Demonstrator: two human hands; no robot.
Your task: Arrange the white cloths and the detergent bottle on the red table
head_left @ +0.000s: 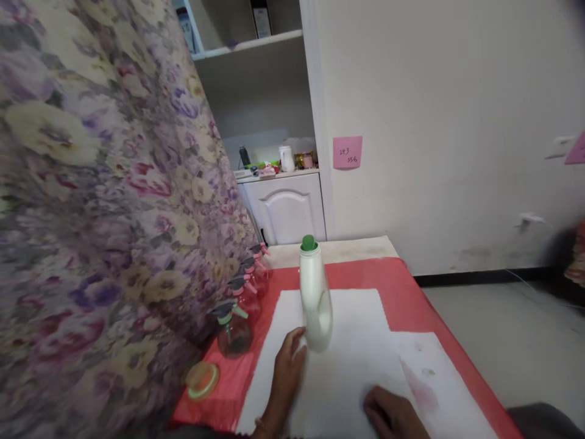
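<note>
A pale green-white jug [315,299] with a handle and a green piece in its open neck stands upright on white cloth [351,366]. My left hand [290,360] is beside the jug's lower left side, its fingertips near the base; its thumb and fingers are a little apart and nothing shows between them. Lower right, my right hand [390,411] rests by the cloth with its fingers curled inward. Whether it holds anything small is hidden.
Several spray bottles, the nearest [234,335] with a green collar, line the left edge of the red tablecloth [365,274]. A round lid [202,381] lies nearer me. A floral curtain [114,213] hangs left; a cabinet [292,210] stands behind.
</note>
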